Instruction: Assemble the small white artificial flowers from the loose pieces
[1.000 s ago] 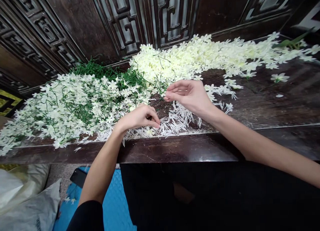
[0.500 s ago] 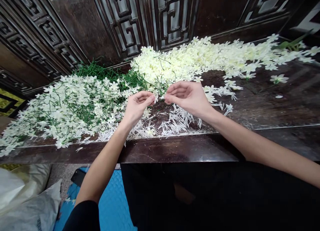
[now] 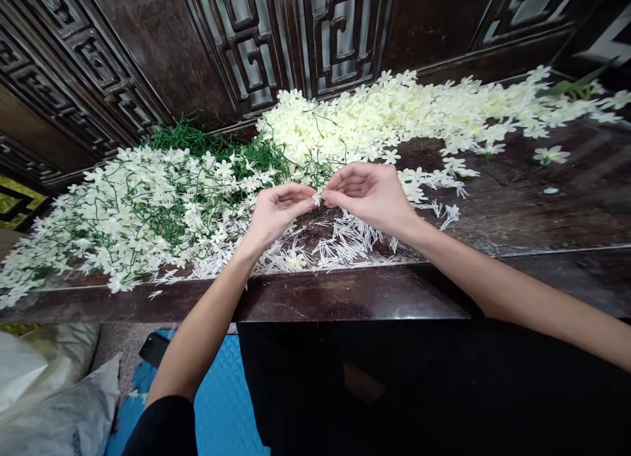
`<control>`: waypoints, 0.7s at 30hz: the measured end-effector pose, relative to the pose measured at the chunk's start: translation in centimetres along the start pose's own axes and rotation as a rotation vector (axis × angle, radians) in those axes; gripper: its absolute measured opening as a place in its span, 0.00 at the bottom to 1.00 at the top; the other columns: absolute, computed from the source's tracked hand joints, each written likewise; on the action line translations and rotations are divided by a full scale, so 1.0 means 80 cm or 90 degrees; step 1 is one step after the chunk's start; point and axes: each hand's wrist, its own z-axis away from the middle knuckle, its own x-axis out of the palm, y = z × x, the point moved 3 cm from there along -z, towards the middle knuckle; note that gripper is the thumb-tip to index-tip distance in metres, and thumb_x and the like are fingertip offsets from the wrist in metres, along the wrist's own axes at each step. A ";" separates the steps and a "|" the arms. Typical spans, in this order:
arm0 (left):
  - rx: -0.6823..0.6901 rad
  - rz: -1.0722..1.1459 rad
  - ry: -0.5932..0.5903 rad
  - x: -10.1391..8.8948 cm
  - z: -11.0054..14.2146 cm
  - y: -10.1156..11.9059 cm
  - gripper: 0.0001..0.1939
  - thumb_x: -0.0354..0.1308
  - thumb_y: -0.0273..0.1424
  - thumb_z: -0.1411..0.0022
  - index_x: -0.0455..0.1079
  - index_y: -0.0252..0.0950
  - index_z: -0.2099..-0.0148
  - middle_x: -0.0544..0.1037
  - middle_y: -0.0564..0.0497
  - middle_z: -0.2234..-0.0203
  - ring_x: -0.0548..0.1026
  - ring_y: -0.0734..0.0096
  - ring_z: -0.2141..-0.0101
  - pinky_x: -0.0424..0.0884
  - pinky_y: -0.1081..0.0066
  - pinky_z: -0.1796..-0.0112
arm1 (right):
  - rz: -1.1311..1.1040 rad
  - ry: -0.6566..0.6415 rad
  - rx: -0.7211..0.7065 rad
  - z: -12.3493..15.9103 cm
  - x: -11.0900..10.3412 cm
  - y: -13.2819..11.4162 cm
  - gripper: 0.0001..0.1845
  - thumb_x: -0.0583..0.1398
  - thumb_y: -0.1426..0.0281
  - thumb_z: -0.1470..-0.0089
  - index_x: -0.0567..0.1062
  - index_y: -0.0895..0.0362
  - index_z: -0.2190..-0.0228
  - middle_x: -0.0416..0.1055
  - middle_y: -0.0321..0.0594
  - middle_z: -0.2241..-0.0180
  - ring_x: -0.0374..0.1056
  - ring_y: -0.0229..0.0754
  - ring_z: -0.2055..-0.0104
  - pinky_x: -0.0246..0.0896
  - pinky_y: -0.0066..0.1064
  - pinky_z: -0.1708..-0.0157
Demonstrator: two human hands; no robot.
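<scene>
Between the fingertips of both hands, just above the table, is a small white artificial flower (image 3: 318, 198). My left hand (image 3: 279, 214) pinches it between thumb and forefinger. My right hand (image 3: 371, 196) is closed in a pinch at the flower's other side; whatever its fingertips hold is too small to make out. Below the hands lie thin white stamen-like pieces (image 3: 352, 239), loosely scattered. To the left spreads a heap of white flowers on green stems (image 3: 162, 200). Behind my hands lies a pile of cream-white blossoms (image 3: 365, 124).
Bare green stems (image 3: 197, 140) are heaped at the back, against a carved dark wooden panel (image 3: 340, 35). A single flower (image 3: 551, 155) lies on the wooden table (image 3: 542, 213) at right. Below left are a phone (image 3: 154, 348), a blue mat (image 3: 229, 390) and pale sacks (image 3: 73, 403).
My left hand has moved slightly right with the flower, closing the gap to my right fingertips. My right hand has barely shifted. The heaps look the same.
</scene>
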 end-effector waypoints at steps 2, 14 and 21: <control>0.008 -0.015 0.001 0.001 0.001 0.001 0.08 0.68 0.26 0.48 0.79 0.38 0.63 0.83 0.51 0.65 0.80 0.72 0.65 0.78 0.64 0.56 | -0.005 -0.007 -0.002 0.000 0.001 0.000 0.07 0.69 0.71 0.54 0.77 0.55 0.71 0.77 0.40 0.70 0.75 0.42 0.69 0.77 0.43 0.60; 0.043 0.004 0.040 0.004 0.003 0.002 0.05 0.69 0.27 0.50 0.80 0.38 0.67 0.84 0.50 0.69 0.80 0.71 0.68 0.78 0.64 0.59 | -0.042 -0.016 0.039 -0.002 0.001 0.003 0.11 0.70 0.68 0.54 0.77 0.57 0.67 0.77 0.43 0.66 0.75 0.44 0.65 0.76 0.44 0.58; 0.054 -0.032 0.046 0.003 0.002 -0.001 0.05 0.69 0.30 0.49 0.80 0.39 0.66 0.84 0.49 0.68 0.80 0.69 0.67 0.78 0.64 0.59 | -0.054 -0.135 0.081 -0.003 0.008 0.007 0.15 0.70 0.61 0.53 0.81 0.55 0.64 0.79 0.44 0.60 0.75 0.46 0.59 0.73 0.48 0.54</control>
